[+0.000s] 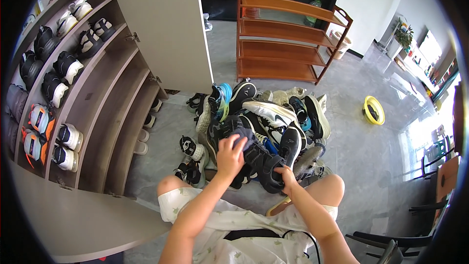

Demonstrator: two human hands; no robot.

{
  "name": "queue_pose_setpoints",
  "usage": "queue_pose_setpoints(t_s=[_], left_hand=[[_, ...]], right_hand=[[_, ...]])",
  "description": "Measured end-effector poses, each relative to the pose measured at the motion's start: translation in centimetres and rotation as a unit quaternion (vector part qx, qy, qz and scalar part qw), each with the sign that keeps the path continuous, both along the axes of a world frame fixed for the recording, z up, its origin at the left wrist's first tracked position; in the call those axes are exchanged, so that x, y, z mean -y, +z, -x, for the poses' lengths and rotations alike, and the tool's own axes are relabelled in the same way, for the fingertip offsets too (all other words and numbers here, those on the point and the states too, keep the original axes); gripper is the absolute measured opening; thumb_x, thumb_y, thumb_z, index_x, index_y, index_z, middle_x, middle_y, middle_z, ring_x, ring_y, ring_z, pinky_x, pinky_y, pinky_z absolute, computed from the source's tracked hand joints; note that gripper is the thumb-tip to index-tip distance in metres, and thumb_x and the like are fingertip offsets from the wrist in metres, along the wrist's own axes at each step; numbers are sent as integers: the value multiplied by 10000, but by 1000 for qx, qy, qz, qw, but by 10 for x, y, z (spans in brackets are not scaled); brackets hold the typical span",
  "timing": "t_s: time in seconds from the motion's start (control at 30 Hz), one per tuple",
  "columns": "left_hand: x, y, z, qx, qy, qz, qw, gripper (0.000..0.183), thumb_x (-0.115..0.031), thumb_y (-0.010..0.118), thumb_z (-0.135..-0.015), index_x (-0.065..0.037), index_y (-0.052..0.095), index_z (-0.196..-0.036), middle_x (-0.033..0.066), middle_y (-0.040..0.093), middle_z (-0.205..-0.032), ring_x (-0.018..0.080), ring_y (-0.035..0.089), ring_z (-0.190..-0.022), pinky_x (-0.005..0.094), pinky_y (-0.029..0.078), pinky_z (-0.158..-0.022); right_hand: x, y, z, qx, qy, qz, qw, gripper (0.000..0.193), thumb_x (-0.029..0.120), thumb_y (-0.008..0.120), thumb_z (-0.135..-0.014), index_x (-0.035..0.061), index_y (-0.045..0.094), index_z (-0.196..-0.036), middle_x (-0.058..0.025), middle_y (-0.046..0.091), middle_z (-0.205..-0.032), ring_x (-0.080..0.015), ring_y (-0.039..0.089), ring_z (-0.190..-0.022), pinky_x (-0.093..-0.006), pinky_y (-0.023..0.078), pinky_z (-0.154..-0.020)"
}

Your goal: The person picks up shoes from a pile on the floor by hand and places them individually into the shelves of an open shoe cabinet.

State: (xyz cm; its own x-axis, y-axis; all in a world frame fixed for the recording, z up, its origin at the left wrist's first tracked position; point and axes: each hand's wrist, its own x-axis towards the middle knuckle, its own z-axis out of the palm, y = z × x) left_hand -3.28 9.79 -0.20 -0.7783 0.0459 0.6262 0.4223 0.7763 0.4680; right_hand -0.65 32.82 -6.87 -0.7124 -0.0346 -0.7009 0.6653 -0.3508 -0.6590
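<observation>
My right hand grips the heel end of a black shoe with straps and pale stitching. Its toe points up and to the left, over the pile. In my left hand is a bunched dark grey cloth, held close against the front part of that shoe; the fingers are curled round it. Just beyond both hands lies a heap of mixed shoes, among them a white sneaker, a blue-and-yellow shoe and a black shoe with a white sole. Several heap shoes are partly hidden.
An open shoe cabinet on the left holds several pairs; its door stands out beside the heap. Behind is a brown wooden rack. A yellow basin with something dark in it sits on the floor to the right, and chairs stand at lower right.
</observation>
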Motion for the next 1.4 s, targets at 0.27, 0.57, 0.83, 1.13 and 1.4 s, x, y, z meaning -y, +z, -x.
queue_pose_setpoints(t_s=[0.27, 0.57, 0.83, 1.13, 1.4], left_hand=[[-34, 13, -21, 4, -111, -70, 991, 422, 26, 601, -684, -79, 644, -1090, 118, 600, -1101, 338, 574, -947, 412, 489, -837], [-18, -6, -10, 20, -67, -55, 996, 457, 56, 632, -646, -61, 605, -1087, 95, 604, -1117, 342, 556, -961, 419, 474, -861], [-12, 1, -2, -8, -54, -81, 995, 401, 30, 625, -671, -69, 648, -1059, 111, 604, -1096, 338, 569, -965, 419, 479, -846], [-48, -10, -30, 47, -142, -149, 978, 366, 28, 628, -667, -77, 664, -1016, 106, 597, -1023, 328, 567, -928, 405, 479, -827], [12, -1, 18, -25, 38, -99, 994, 385, 44, 621, -688, -73, 660, -1053, 112, 605, -1075, 348, 563, -962, 410, 479, -839]], right_hand=[[-14, -1, 11, 84, 24, 222, 971, 212, 156, 553, -834, 1, 665, -926, -130, 698, -892, -235, 682, -799, -353, 555, -770], [1, 8, 7, 122, 29, 154, 980, 224, 157, 544, -833, -5, 645, -951, -130, 693, -880, -225, 682, -769, -334, 562, -729], [-2, 10, 11, 74, 28, 157, 984, 216, 142, 554, -847, -16, 657, -953, -137, 699, -875, -231, 684, -747, -327, 555, -718], [0, 0, 12, 92, 15, 112, 989, 236, 141, 565, -848, -13, 659, -1000, -137, 703, -915, -226, 689, -789, -333, 556, -750], [5, 11, 4, 12, 56, 136, 989, 216, 132, 569, -845, 11, 658, -999, -125, 697, -890, -215, 691, -791, -350, 559, -729]])
